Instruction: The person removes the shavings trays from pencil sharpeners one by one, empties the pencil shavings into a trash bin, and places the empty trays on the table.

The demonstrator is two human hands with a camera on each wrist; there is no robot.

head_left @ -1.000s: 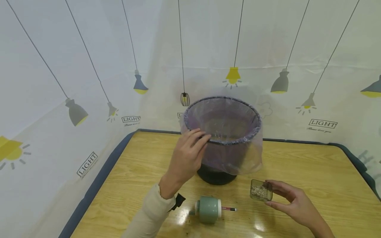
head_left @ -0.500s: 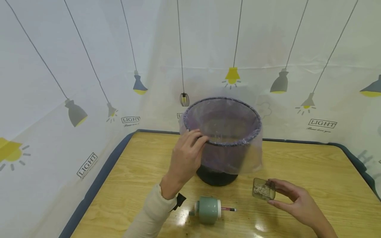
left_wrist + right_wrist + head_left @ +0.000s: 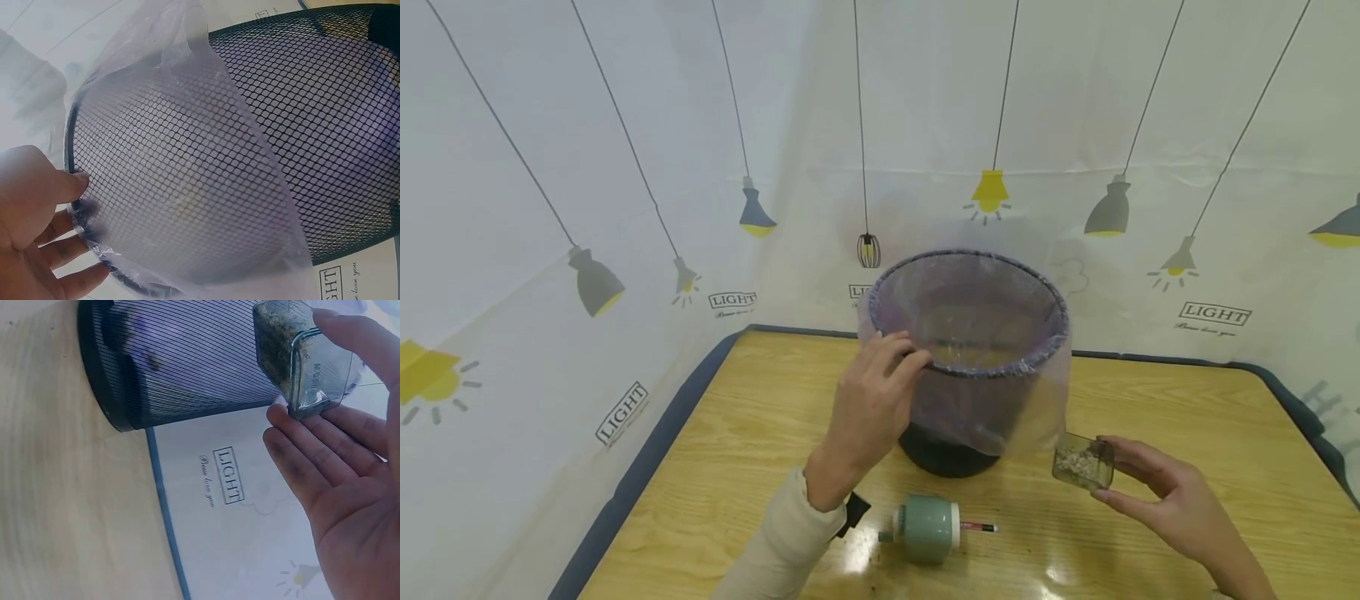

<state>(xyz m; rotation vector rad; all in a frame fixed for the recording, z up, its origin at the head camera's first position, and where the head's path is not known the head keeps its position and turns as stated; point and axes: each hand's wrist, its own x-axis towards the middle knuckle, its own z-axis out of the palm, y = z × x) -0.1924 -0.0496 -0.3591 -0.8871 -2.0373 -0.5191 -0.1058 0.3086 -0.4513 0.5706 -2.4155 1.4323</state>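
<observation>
A black mesh wastebasket (image 3: 325, 106) stands on the table, lined with a thin purple plastic bag (image 3: 1037, 400) folded over its rim. My left hand (image 3: 872, 400) grips the near left part of that rim, thumb outside and fingers over the edge in the left wrist view. Between thumb and fingers, my right hand (image 3: 1180, 492) holds a small see-through shavings drawer (image 3: 1083, 461) with pale pencil shavings (image 3: 281, 337) in it. The drawer is right of the wastebasket, below rim height, overlapping the bag's lower edge in the head view. A green pencil sharpener (image 3: 927, 529) lies in front, a pencil (image 3: 979, 527) stuck in it.
The wooden table (image 3: 737, 425) has a dark blue edge strip (image 3: 655, 433). Behind it and at the left hangs a white sheet (image 3: 925, 83) printed with lamps, close behind the wastebasket. Dark specks dot the wood near the sharpener.
My right hand has moved the drawer a little right and away from me. The wastebasket rim has shifted slightly right and toward me, with my left hand still on it. The sharpener stays put.
</observation>
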